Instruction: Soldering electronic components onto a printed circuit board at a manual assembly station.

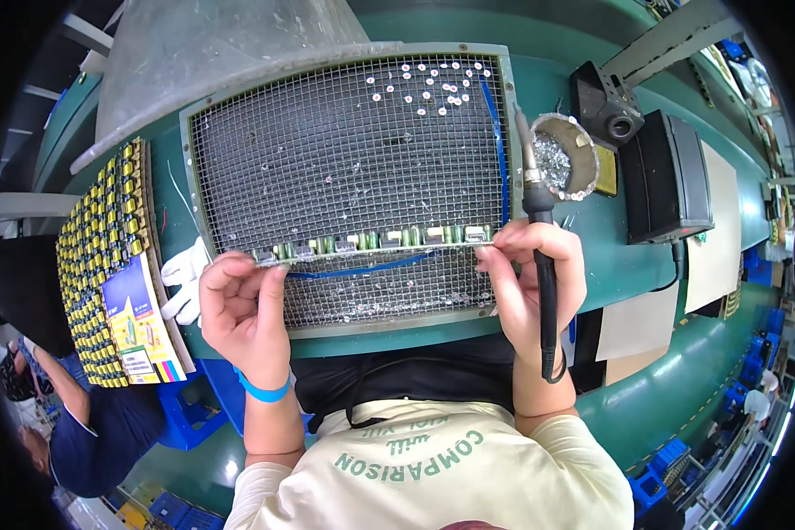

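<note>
A long, narrow strip of circuit boards point(371, 243) with upright components spans between my hands, above a framed metal mesh point(274, 159). At its left end, my left hand point(246, 309) pinches the strip between thumb and fingers; a blue band circles that wrist. The opposite end is pinched by my right hand point(517, 287), which also keeps a soldering iron point(540, 201) tucked in its fingers. The iron points away from me, its tip beside the mesh frame's right edge, and its cord loops below. Small white round pieces point(428, 82) lie scattered on the mesh's far right.
Right of the frame stand a cup of solder scraps point(583, 146), a yellow sponge point(607, 170), a black iron holder point(608, 110) and a black box point(667, 177). At left are a white glove point(185, 276) and a stack of yellow-topped components point(106, 234). Another person point(106, 433) sits at far left.
</note>
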Motion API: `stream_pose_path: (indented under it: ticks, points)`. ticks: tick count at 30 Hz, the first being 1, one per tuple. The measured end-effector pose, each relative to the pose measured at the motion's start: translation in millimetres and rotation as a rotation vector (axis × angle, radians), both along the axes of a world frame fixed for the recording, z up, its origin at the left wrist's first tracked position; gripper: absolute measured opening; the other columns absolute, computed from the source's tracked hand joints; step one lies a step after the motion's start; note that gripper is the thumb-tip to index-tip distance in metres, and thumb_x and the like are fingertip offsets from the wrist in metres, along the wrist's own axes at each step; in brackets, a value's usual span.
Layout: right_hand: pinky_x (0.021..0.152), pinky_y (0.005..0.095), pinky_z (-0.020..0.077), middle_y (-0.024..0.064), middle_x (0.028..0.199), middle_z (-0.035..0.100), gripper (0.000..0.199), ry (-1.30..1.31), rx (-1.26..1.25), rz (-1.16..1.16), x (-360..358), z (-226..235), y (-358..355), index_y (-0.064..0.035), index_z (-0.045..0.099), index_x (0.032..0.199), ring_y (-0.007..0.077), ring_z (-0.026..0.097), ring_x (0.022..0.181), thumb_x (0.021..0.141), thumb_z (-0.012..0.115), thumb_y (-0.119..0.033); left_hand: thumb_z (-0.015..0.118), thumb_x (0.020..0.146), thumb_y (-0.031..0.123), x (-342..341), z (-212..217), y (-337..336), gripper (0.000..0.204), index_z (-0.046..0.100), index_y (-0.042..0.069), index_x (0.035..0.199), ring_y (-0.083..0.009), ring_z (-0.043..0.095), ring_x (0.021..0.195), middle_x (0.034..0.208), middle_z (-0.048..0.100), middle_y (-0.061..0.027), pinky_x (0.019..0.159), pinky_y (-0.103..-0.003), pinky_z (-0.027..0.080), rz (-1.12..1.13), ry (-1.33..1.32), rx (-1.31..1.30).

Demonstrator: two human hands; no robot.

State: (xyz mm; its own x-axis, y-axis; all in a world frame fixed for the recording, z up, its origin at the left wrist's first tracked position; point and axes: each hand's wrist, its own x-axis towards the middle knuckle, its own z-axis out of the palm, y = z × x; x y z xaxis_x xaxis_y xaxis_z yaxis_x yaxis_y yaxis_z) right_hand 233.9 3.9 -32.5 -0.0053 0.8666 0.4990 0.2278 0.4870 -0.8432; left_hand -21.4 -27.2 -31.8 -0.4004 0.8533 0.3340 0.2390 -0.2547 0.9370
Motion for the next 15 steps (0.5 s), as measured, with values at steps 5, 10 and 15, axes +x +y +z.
stream_pose_path:
  ticks: [5, 10, 15]
  points:
    - [0.060, 0.0193, 0.0471, 0.0102, 0.090, 0.058, 0.035, -0.173, -0.056, -0.069, -7, 11, 9, 0.0003, 0.051, 0.104, 0.0076, 0.053, 0.067, 0.077, 0.066, 0.016, 0.063, 0.082, -0.011, 2, 24, 9, 0.036, 0.053, -0.002, 0.116, -0.0083, 0.058, 0.081, 0.094, 0.059, -0.0079, 0.071, -0.019, 0.048, 0.082, 0.142, -0.142]
    - [0.055, 0.0201, 0.0433, 0.0093, 0.089, 0.059, 0.035, -0.206, -0.074, -0.095, -7, 21, 4, 0.0000, 0.051, 0.106, 0.0090, 0.055, 0.065, 0.077, 0.070, 0.009, 0.056, 0.088, -0.006, -4, 22, 4, 0.030, 0.056, -0.001, 0.118, -0.0091, 0.056, 0.074, 0.088, 0.061, -0.0086, 0.066, -0.023, 0.047, 0.180, 0.239, -0.071]
    - [0.060, 0.0245, 0.0489, 0.0092, 0.088, 0.062, 0.043, 0.278, -0.086, 0.119, 1, 8, -16, -0.0018, 0.047, 0.112, 0.0140, 0.058, 0.069, 0.077, 0.068, 0.010, 0.056, 0.085, -0.005, 3, 37, -26, 0.033, 0.063, 0.004, 0.116, -0.0160, 0.055, 0.067, 0.082, 0.061, -0.0071, 0.064, -0.030, 0.046, 0.004, 0.724, 0.004]
